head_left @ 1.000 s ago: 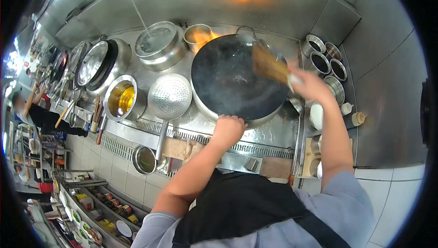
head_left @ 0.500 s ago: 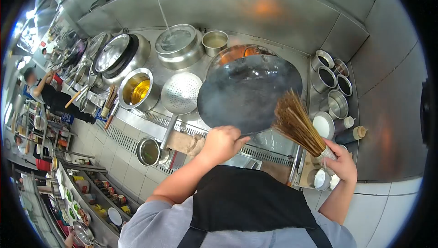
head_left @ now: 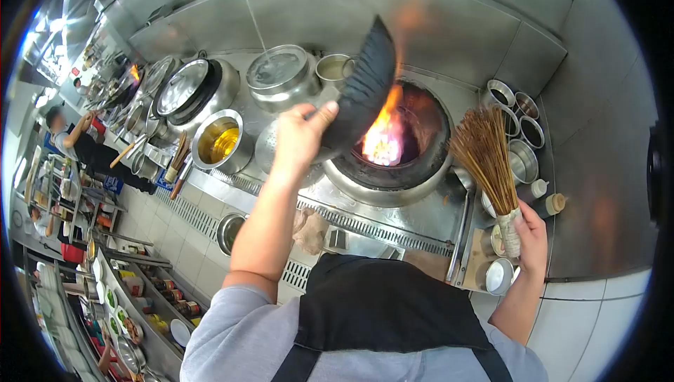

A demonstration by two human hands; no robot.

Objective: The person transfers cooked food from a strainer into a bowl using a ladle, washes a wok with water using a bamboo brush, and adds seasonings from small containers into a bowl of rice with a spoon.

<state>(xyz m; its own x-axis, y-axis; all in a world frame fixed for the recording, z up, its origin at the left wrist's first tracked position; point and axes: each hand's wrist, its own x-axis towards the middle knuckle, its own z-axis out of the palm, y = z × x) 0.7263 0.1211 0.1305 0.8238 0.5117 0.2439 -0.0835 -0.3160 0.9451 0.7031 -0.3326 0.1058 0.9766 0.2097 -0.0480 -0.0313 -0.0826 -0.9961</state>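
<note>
My left hand (head_left: 300,136) is closed on the near edge of a black wok (head_left: 366,87). The wok is tipped up steeply on its side, left of the burner, so that I see it nearly edge-on. Beneath and to the right, orange flames (head_left: 382,140) rise out of the round stove burner (head_left: 421,177). My right hand (head_left: 531,238) grips the wrapped handle of a bamboo wok brush (head_left: 486,157), its bristles pointing up and away from me, right of the burner. A perforated strainer (head_left: 265,145) is partly hidden behind my left arm.
A pot of yellow oil (head_left: 223,143) stands left, with a lidded pot (head_left: 186,87) behind it. A ladle (head_left: 460,220) lies right of the burner. Several metal containers (head_left: 530,129) and squeeze bottles (head_left: 551,205) line the right wall. Another person (head_left: 84,143) stands far left.
The wok has gone from lying over the burner to being lifted and tilted left, uncovering the flames. My left hand has moved up and left; the brush has turned more upright.
</note>
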